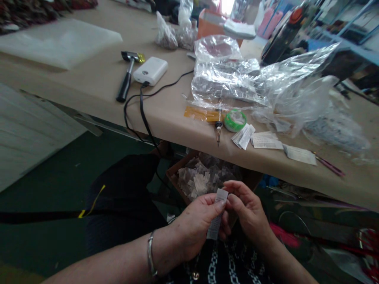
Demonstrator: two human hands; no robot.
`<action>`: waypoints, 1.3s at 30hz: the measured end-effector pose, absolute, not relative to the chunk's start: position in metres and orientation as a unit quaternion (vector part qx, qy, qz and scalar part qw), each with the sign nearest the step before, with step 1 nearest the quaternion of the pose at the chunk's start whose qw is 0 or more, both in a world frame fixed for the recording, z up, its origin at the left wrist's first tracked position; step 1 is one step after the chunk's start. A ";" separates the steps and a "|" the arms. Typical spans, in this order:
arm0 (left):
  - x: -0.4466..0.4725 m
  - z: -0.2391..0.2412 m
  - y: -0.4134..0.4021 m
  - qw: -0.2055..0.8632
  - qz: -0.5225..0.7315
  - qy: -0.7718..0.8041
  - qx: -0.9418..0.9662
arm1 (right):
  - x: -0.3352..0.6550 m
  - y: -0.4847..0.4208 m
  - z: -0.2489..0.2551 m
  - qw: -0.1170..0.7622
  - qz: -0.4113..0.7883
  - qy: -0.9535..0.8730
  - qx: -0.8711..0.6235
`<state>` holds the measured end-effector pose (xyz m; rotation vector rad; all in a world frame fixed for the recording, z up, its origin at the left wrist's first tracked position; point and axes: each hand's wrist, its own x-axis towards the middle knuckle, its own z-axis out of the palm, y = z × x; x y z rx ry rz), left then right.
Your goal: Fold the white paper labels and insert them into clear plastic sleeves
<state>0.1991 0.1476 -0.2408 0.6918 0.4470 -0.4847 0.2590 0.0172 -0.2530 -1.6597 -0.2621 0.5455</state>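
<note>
Both hands are low in my lap, below the table edge. My left hand (197, 227) pinches a narrow white printed label strip (217, 215) between thumb and fingers. My right hand (248, 213) is closed on the same strip near its top end, fingertips meeting those of the left. A metal bangle (151, 256) sits on my left wrist. Just beyond the hands is a brown cardboard box (174, 173) full of several small white labels (201, 179).
The tan table (97, 90) carries a hammer (126, 79), a white power bank (150, 70) with a black cable, a soldering iron (218, 128), a green tape roll (235, 120), paper labels (266, 140) and crumpled clear plastic bags (251, 83). A white foam sheet (56, 41) lies far left.
</note>
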 end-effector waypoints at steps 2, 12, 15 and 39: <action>0.204 -0.241 0.151 0.884 -0.207 0.221 0.357 | 0.268 0.025 -0.251 0.656 0.278 -0.087 -0.696; 0.228 -0.238 0.166 0.854 -0.121 0.205 0.462 | 0.299 0.053 -0.245 0.677 0.314 -0.093 -0.659; 0.233 -0.238 0.169 0.848 -0.090 0.184 0.489 | 0.305 0.061 -0.242 0.683 0.319 -0.102 -0.649; 0.285 -0.242 0.209 0.553 0.147 0.095 0.815 | 0.346 0.079 -0.245 0.570 0.090 -0.210 -0.789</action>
